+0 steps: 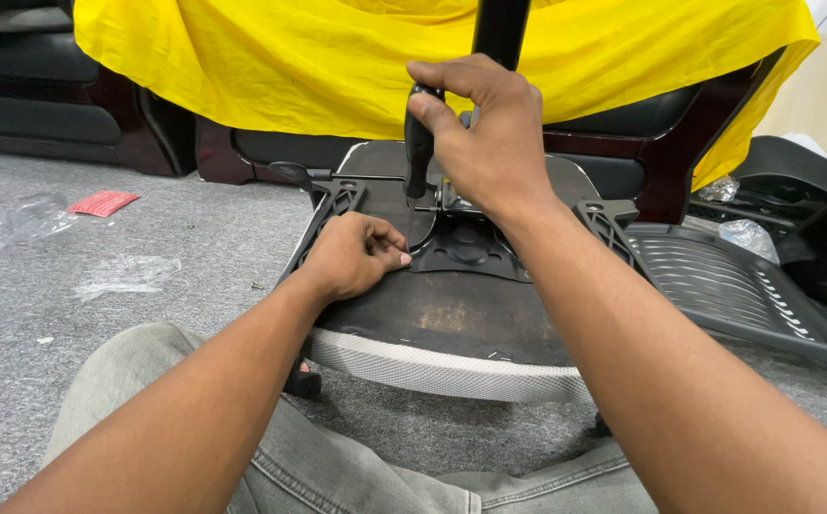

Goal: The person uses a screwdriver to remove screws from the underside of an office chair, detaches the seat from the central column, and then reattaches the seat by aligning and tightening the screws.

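Two hands work on an upturned chair seat (451, 319) lying on the floor (99, 286). Right hand (489, 143) grips a black tool handle (419, 143) upright over the mounting plate (470, 243). Left hand (356, 255), fingers curled shut, presses the seat's left edge. Risk: a tilted handle could slip off and strike the left knuckles.

Your right hand (489, 133) covers the top of the black tool handle (419, 143), and its tip is too small to make out. Your left hand (356, 255) curls over whatever it pinches. The black pole (501, 29) runs off the top edge.
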